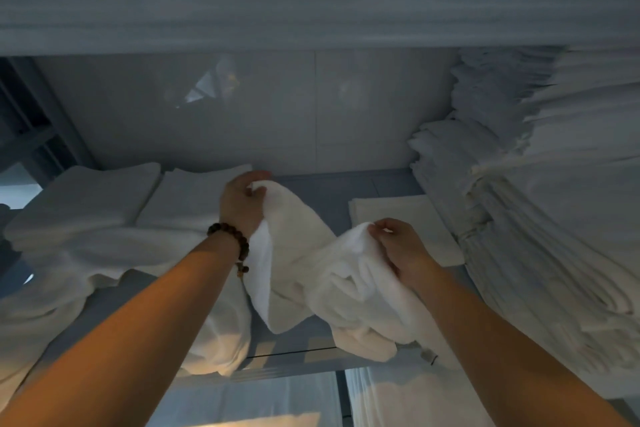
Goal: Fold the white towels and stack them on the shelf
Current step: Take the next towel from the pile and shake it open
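Pinching the white towel [346, 291] at 11 and 2 o'clock, your left grip [242, 204] and right grip [403, 248] hold seemingly soft, floppy cloth, best taken by its corners.

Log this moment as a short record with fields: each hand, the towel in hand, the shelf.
left hand: grips the upper end of the towel
right hand: pinches its bunched lower edge
towel: white, unfolded, sagging between the hands
shelf: folded stacks at left, one flat folded towel and a tall pile at right
bracelet: dark beads, left wrist
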The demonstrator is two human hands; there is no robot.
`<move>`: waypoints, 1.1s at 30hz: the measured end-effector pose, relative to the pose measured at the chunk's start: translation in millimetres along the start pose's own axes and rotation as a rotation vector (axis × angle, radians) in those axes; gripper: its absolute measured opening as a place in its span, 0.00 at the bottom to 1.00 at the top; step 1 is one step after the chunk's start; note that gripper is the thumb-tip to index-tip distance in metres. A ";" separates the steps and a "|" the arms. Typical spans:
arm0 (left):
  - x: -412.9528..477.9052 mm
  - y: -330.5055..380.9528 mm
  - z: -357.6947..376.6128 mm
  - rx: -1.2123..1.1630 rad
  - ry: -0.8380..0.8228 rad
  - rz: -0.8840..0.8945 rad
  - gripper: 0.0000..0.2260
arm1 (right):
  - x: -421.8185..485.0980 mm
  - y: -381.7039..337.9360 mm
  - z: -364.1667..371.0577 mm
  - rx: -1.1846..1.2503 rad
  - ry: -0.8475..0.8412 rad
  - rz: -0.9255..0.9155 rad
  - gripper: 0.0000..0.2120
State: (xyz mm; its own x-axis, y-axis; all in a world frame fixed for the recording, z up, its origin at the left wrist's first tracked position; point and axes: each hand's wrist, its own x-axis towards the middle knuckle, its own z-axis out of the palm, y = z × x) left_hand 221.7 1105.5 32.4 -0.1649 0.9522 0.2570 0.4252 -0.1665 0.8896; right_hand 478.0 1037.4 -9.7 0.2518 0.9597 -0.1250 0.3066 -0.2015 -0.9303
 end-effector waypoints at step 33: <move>-97.5 -28.5 -12.9 0.167 -0.206 0.176 0.04 | 17.8 -42.1 10.7 -0.082 0.118 -0.128 0.09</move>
State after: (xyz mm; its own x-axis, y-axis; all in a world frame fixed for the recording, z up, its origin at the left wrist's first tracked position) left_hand 214.2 1014.1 -13.1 0.1010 0.9471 0.3045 0.5742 -0.3054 0.7596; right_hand 459.8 1065.0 23.6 0.3105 0.9498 0.0390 0.4158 -0.0988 -0.9041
